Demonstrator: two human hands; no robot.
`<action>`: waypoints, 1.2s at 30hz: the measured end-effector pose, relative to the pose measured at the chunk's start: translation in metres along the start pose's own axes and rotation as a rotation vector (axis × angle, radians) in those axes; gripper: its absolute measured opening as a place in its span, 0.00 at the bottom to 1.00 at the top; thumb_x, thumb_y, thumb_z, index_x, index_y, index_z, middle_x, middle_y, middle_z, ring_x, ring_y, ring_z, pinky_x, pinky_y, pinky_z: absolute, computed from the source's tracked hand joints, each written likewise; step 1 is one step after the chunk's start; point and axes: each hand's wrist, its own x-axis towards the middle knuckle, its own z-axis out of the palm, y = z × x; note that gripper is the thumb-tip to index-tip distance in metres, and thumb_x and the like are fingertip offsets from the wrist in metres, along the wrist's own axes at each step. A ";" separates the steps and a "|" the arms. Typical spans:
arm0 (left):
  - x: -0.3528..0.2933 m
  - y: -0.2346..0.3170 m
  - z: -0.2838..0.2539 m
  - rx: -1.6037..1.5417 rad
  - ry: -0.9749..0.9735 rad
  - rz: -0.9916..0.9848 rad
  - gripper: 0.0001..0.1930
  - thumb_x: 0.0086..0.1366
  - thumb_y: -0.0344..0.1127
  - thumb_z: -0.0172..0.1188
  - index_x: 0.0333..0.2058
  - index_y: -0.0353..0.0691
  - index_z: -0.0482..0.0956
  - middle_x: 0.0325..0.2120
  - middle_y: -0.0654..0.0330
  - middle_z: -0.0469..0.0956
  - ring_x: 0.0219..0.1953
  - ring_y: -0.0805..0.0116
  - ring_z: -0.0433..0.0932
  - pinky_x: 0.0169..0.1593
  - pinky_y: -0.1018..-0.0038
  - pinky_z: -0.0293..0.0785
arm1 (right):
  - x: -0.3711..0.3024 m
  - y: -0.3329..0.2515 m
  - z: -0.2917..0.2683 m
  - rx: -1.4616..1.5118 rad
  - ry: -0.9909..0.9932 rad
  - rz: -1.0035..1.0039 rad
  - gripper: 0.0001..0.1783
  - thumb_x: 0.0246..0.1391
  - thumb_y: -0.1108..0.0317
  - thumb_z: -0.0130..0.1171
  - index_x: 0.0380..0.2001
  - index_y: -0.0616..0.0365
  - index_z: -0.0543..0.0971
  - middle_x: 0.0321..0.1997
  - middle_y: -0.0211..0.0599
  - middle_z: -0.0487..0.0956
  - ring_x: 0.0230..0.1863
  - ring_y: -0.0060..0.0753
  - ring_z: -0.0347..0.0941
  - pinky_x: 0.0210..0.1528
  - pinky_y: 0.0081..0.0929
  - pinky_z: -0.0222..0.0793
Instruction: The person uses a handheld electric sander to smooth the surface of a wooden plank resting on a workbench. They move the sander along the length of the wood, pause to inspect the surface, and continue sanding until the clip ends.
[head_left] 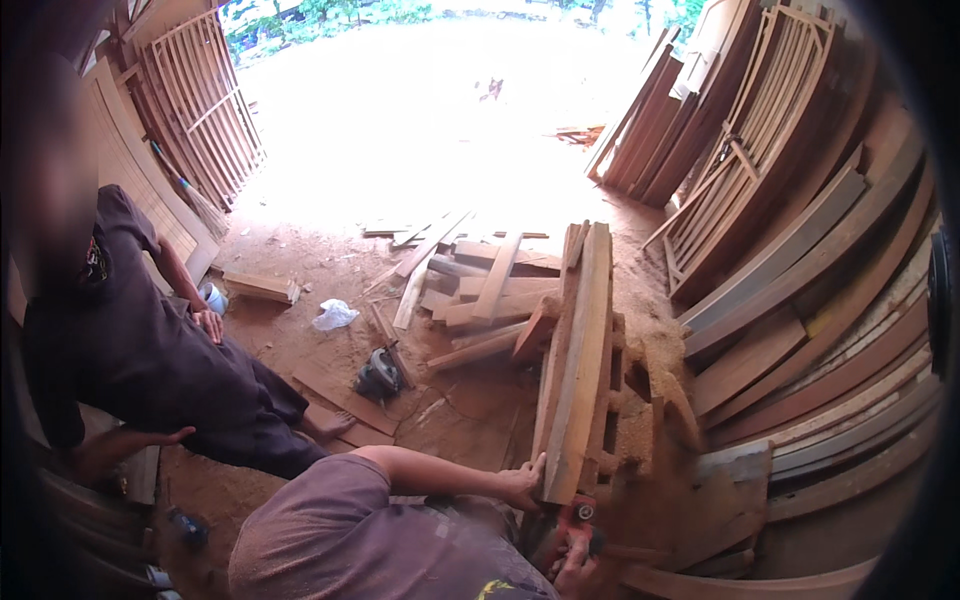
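Observation:
A long wooden beam (580,370) runs away from me on a rough wooden support (635,430) dusted with sawdust. My left hand (523,485) grips the left edge of the beam close to its near end. Just below that end, my right hand (574,566) is closed around a red power tool (580,512) with a round part on its side. The tool's lower body is dark and partly hidden by my hand, so its exact kind does not show. Whether the tool touches the beam I cannot tell.
Another person (150,320) stands at the left. A circular saw (380,374) and a white plastic bag (335,314) lie on the dusty ground. Loose boards (490,290) are heaped beyond. Planks (780,370) and wooden frames (760,140) lean along the right side.

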 end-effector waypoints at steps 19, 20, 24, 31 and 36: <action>-0.030 -0.001 0.011 -0.134 0.184 -0.018 0.57 0.70 0.54 0.59 0.77 0.30 0.27 0.76 0.33 0.52 0.71 0.38 0.68 0.67 0.50 0.71 | -0.005 -0.001 -0.005 0.020 -0.035 -0.026 0.29 0.72 0.45 0.55 0.33 0.64 0.78 0.14 0.27 0.70 0.12 0.21 0.64 0.15 0.24 0.60; -0.033 -0.001 0.011 -0.146 0.193 -0.002 0.56 0.71 0.52 0.57 0.77 0.31 0.26 0.76 0.33 0.52 0.72 0.39 0.67 0.68 0.50 0.71 | -0.003 0.001 -0.007 0.040 -0.041 -0.034 0.29 0.72 0.45 0.55 0.33 0.64 0.78 0.14 0.27 0.70 0.12 0.21 0.64 0.16 0.24 0.60; -0.026 -0.003 0.004 -0.163 0.140 -0.018 0.55 0.72 0.50 0.55 0.77 0.31 0.24 0.75 0.32 0.56 0.74 0.43 0.65 0.70 0.52 0.69 | -0.002 0.003 -0.010 -0.024 -0.003 0.006 0.29 0.72 0.45 0.55 0.31 0.63 0.78 0.13 0.27 0.69 0.12 0.21 0.65 0.16 0.24 0.60; -0.007 -0.030 0.010 -0.255 0.094 0.087 0.72 0.61 0.58 0.74 0.76 0.31 0.20 0.66 0.29 0.70 0.67 0.40 0.74 0.67 0.57 0.72 | -0.001 -0.005 0.000 -0.057 -0.019 -0.015 0.34 0.71 0.39 0.52 0.32 0.65 0.77 0.14 0.28 0.68 0.12 0.26 0.64 0.15 0.28 0.60; -0.020 -0.040 -0.005 -0.503 -0.068 0.156 0.78 0.56 0.58 0.80 0.77 0.37 0.17 0.70 0.32 0.65 0.67 0.42 0.75 0.67 0.57 0.74 | 0.005 0.012 0.002 0.011 -0.002 0.002 0.34 0.71 0.39 0.52 0.31 0.64 0.77 0.15 0.28 0.69 0.12 0.24 0.64 0.14 0.27 0.59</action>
